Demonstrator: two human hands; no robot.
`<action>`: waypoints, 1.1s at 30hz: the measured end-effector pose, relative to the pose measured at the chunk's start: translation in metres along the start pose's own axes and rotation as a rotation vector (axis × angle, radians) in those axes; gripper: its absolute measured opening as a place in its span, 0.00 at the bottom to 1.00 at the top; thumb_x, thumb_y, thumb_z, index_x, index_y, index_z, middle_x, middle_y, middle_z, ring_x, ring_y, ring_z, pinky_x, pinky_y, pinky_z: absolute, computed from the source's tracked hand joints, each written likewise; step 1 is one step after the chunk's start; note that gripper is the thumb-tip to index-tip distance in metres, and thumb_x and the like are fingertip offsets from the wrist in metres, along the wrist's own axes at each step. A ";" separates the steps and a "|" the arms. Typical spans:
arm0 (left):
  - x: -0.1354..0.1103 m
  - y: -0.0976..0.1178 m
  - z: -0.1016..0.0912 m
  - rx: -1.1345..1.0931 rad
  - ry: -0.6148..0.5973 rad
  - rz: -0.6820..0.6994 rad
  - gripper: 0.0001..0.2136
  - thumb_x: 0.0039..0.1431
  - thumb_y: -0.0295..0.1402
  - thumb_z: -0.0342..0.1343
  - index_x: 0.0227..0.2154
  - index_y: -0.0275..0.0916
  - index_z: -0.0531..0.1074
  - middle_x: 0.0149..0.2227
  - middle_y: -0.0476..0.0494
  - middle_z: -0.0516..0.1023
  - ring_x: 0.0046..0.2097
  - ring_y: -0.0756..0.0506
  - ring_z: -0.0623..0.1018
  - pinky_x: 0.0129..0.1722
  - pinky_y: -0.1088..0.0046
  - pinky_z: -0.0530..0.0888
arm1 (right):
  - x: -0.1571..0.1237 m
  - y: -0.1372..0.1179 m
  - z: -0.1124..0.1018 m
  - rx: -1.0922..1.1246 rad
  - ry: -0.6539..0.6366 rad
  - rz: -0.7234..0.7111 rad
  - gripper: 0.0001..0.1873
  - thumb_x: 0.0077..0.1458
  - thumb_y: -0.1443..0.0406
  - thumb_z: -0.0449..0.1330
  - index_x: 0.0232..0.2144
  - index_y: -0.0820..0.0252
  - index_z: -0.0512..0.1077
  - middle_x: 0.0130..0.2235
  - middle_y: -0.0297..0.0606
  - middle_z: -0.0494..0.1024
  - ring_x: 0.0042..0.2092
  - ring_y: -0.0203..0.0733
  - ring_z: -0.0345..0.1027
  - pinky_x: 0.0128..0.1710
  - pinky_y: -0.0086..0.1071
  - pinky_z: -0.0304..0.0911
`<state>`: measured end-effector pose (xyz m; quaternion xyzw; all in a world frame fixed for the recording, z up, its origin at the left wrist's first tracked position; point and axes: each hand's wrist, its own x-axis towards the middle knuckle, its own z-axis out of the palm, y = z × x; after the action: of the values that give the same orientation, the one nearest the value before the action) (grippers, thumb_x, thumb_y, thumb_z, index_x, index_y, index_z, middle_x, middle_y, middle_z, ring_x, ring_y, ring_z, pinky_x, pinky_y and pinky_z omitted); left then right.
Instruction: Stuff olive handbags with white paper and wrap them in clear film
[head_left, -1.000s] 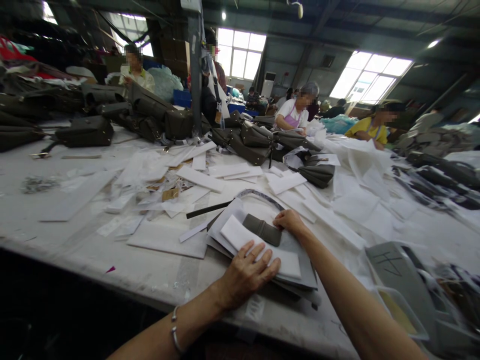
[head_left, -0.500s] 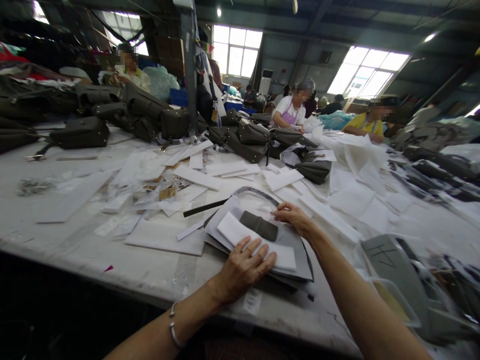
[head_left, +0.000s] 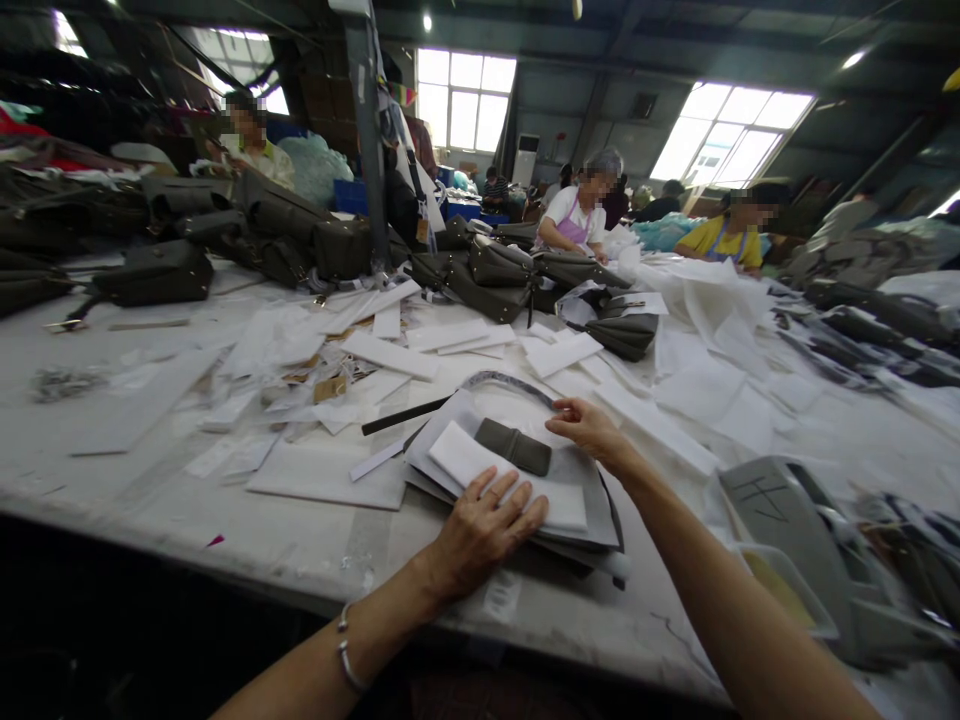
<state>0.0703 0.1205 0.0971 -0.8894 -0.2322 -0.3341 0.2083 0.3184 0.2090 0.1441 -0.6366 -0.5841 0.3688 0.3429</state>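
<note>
A dark olive handbag (head_left: 609, 535) lies flat on the table near its front edge, with grey-white sheeting over it. Its curved handle (head_left: 491, 378), wrapped in clear film, arches away from me. On top rest a folded white foam strip (head_left: 457, 455) and a small olive flap-like piece (head_left: 514, 446). My left hand (head_left: 487, 530) lies over the foam strip, its fingers spread flat. At the handle's right end, my right hand (head_left: 589, 428) pinches the wrapped handle between thumb and fingertips. A dark strap (head_left: 405, 415) sticks out to the left.
White foam sheets (head_left: 322, 475) and paper tags cover the table's middle. Olive bags (head_left: 495, 280) are heaped at the back. To the right stand a grey plastic holder (head_left: 787, 530) and a clear tub (head_left: 795, 595). Several people work beyond the table.
The view has shifted slightly. Both hands keep nearly the same places on the foam strip and the handle; the bag has hardly moved.
</note>
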 end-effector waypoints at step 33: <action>0.001 0.003 -0.002 -0.001 0.014 -0.022 0.13 0.69 0.31 0.48 0.53 0.42 0.70 0.52 0.43 0.75 0.56 0.42 0.73 0.58 0.58 0.69 | 0.033 -0.013 0.017 0.067 -0.224 0.133 0.01 0.46 0.68 0.57 0.25 0.59 0.67 0.36 0.39 0.80 0.40 0.39 0.74 0.36 0.29 0.66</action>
<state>0.0714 0.1174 0.0980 -0.8844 -0.2406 -0.3428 0.2059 0.2986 0.2426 0.1447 -0.6169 -0.5627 0.4788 0.2712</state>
